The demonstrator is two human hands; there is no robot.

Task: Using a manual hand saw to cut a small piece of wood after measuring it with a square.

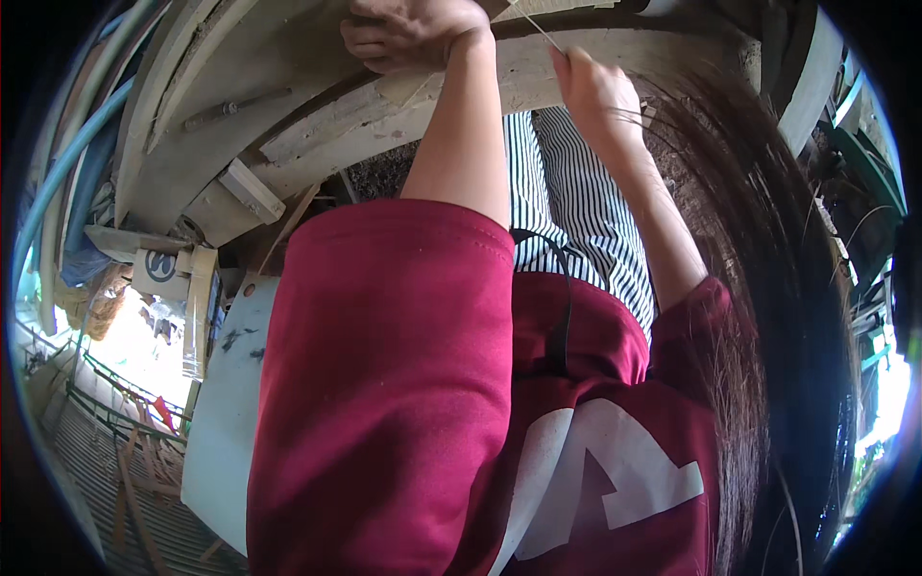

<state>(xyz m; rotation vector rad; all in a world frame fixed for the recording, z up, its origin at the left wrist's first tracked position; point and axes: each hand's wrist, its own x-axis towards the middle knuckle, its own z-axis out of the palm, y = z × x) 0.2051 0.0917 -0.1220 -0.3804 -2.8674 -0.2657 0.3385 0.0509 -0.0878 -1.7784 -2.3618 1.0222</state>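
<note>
My left hand (408, 34) is at the top edge of the view, bent at the wrist, with its fingers curled down over the wooden workpiece. What lies under those fingers is hidden. To the right, my right hand (603, 101) is closed around the lower end of a thin, light-coloured strip (536, 26), which runs up and left out of view. I cannot tell whether the strip is a stick, a cord or a blade. A long curved wooden beam (538, 69) crosses below both hands.
A slim tool with a handle (235, 108) lies on the grey-brown board at upper left. Below it, a short wood block (252, 190) juts out. Hoses (67, 173) hang at far left. A pale panel (230, 413) stands beside my left sleeve. Long hair hangs down the right side.
</note>
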